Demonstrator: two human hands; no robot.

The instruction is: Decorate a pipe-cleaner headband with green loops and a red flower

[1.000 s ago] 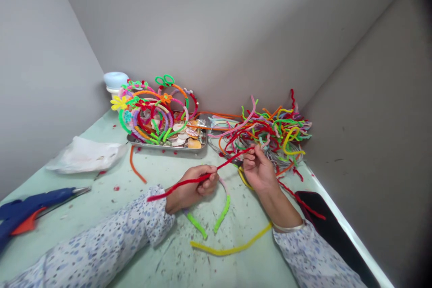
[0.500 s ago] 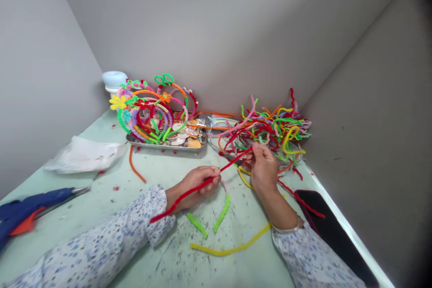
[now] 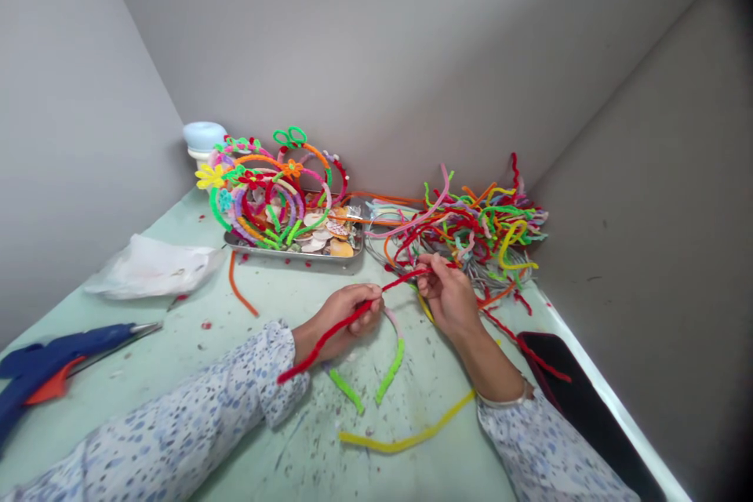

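Note:
A fuzzy red stem (image 3: 329,334) runs between my two hands. My left hand (image 3: 344,320) pinches it near its middle, and one end hangs down over my left wrist. My right hand (image 3: 448,294) grips the stem close to its other end, a short tip of which sticks out past the fingers. Below my left hand lies a headband (image 3: 390,372) with green-wrapped ends; its upper part is partly hidden by my hands. A yellow stem (image 3: 405,443) lies on the table nearer to me, reaching under my right forearm.
Finished colourful headbands (image 3: 252,204) stand on a metal tray (image 3: 306,255) of shell-like pieces. Right of it is a tangled pile of stems (image 3: 488,220). A glue gun (image 3: 64,353) and a white plastic bag (image 3: 153,267) lie left, a dark phone (image 3: 588,416) right.
My right hand has turned and shifted its hold slightly leftward, now with the stem's tip showing beyond it. My left hand keeps its pinch. The view has shifted slightly.

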